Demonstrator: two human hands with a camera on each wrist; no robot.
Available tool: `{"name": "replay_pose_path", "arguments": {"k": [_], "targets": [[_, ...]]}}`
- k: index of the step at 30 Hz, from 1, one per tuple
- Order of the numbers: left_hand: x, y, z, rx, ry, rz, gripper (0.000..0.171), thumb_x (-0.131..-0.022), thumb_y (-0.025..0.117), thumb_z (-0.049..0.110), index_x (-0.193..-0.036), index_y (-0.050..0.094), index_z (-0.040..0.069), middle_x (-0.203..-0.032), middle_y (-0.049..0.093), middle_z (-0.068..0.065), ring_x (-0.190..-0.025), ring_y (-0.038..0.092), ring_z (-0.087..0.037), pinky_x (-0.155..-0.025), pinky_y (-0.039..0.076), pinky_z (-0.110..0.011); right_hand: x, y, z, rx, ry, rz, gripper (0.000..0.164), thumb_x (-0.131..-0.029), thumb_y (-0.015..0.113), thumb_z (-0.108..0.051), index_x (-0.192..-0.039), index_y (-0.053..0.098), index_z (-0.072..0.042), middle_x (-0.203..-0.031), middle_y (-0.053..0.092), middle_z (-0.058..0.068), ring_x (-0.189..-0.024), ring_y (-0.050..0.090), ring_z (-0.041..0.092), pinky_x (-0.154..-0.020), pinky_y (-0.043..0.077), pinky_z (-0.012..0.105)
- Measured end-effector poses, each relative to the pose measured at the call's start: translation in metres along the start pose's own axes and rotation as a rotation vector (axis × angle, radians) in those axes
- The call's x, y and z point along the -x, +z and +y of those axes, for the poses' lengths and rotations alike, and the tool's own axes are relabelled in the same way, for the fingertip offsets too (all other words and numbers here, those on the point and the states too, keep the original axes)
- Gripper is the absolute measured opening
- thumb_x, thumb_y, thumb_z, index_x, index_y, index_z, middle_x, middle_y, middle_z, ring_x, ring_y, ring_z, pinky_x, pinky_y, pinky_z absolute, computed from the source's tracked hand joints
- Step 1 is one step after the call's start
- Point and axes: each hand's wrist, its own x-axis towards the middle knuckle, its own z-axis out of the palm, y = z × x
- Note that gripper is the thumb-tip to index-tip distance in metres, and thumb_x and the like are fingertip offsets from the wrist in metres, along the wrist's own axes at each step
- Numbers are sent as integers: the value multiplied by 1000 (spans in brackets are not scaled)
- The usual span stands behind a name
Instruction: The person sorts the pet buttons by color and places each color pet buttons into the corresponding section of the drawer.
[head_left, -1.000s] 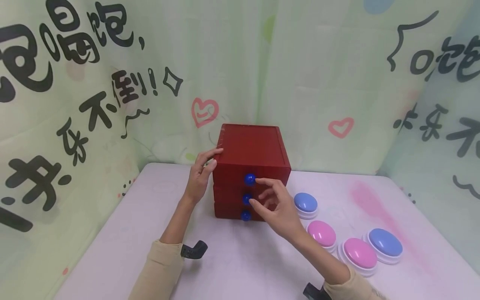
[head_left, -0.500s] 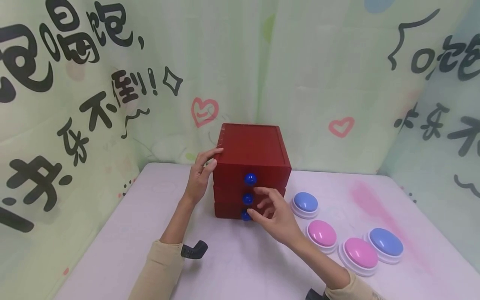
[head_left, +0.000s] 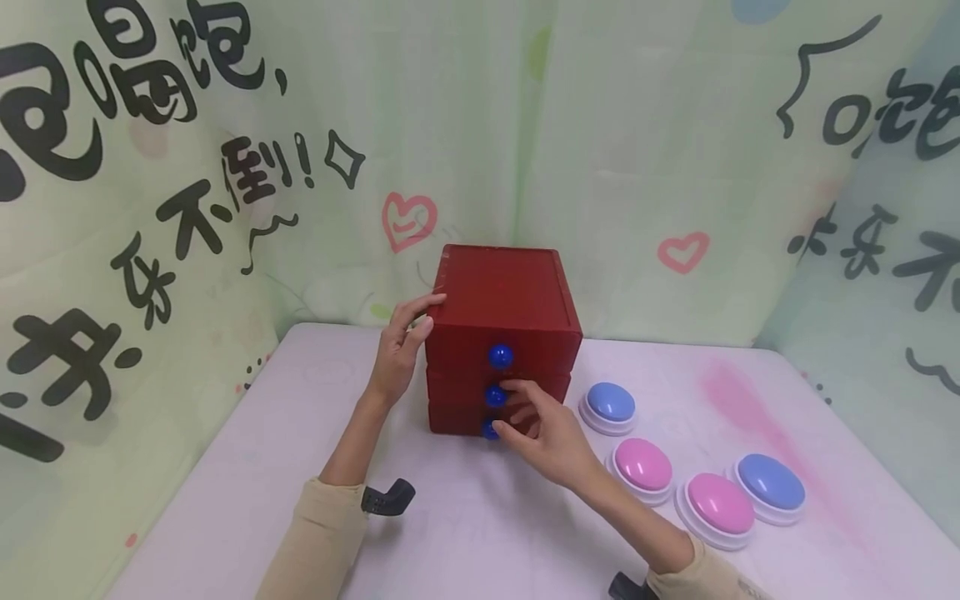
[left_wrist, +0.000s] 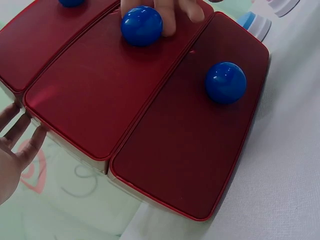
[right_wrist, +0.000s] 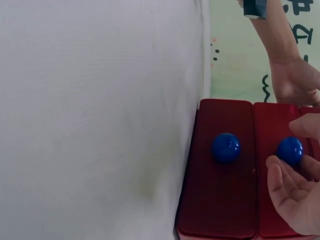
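A glossy dark red drawer box point(head_left: 502, 292) stands at the table's back, its drawer fronts flush, each with a round blue knob. My left hand point(head_left: 397, 354) rests against the box's left side, fingertips at its upper edge; in the left wrist view its spread fingers point(left_wrist: 32, 145) touch the side. At the front, my right hand point(head_left: 551, 437) surrounds the middle knob point(right_wrist: 290, 151), index finger above it and thumb below, a gap showing between them. In the head view the thumb overlaps the lowest knob point(head_left: 489, 430). The top knob point(head_left: 500, 357) stands free above the hand.
Blue and pink round push buttons on white bases stand to the right: a back blue button point(head_left: 611, 402), two pink ones, the nearer pink button point(head_left: 721, 504), and a right blue button point(head_left: 771, 482). Behind the white table point(head_left: 247, 500) hangs a printed curtain point(head_left: 615, 167).
My right hand has moved down from beside the top and middle knobs to around the middle knob. The left hand and the box have stayed in place.
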Motion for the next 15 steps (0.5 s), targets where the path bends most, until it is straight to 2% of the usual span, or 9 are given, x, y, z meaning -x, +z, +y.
{"name": "replay_pose_path", "arguments": {"k": [8, 15], "targets": [[0, 0, -1, -5, 10, -4, 43, -104, 46, 20, -141, 59, 5, -141, 53, -11, -133, 45, -18, -104, 41, -39, -9, 2, -2, -35, 13, -37, 46, -90, 77, -12, -133, 60, -14, -99, 71, 1, -85, 69, 14, -75, 58, 29], [0, 0, -2, 3, 3, -1, 42, -104, 46, 19, -142, 59, 5, -143, 52, -11, -134, 44, -18, -103, 43, -38, -10, 3, -1, -68, 33, -41, 40, -93, 73, -10, -131, 62, -14, -97, 70, 1, -85, 69, 14, -76, 59, 30]]}}
